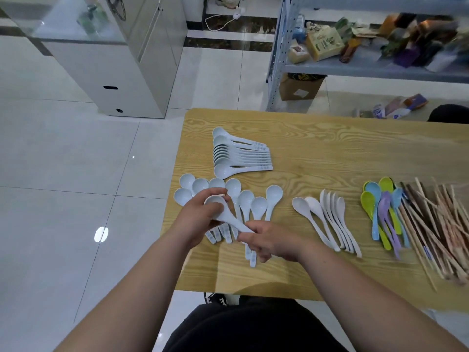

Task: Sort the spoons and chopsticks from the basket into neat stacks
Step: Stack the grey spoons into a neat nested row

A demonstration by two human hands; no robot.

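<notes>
Spoons of glossy pale blue-white plastic, the deep-bowled soup kind with flat handles printed in blue near the end, lie in two groups at the left end of the wooden table (330, 153). One spoon (229, 222) is held above the table's near left edge: the left hand (200, 219) curls its fingers and thumb round the rounded bowl, and the right hand (271, 241) closes its fingers round the end of the handle.

Beneath the hands, a loose row of matching spoons (258, 205) fans out, bowls away from the person, handles overlapping. Farther back, a nested stack of the same spoons (236, 158) lies in a tidy line, bowls to the left and handles to the right.

To the right, a set of slimmer cream spoons (332, 214) with long curved handles lie side by side, several tipped on edge. Beyond them are the coloured spoons (373, 191), green, light blue and lilac, smooth and shiny, heaped together. At the right edge, the chopsticks (431, 219) form a tangled pile of thin straight sticks, pale wood-toned and a few dark. The tabletop shows a bold yellow grain.
</notes>
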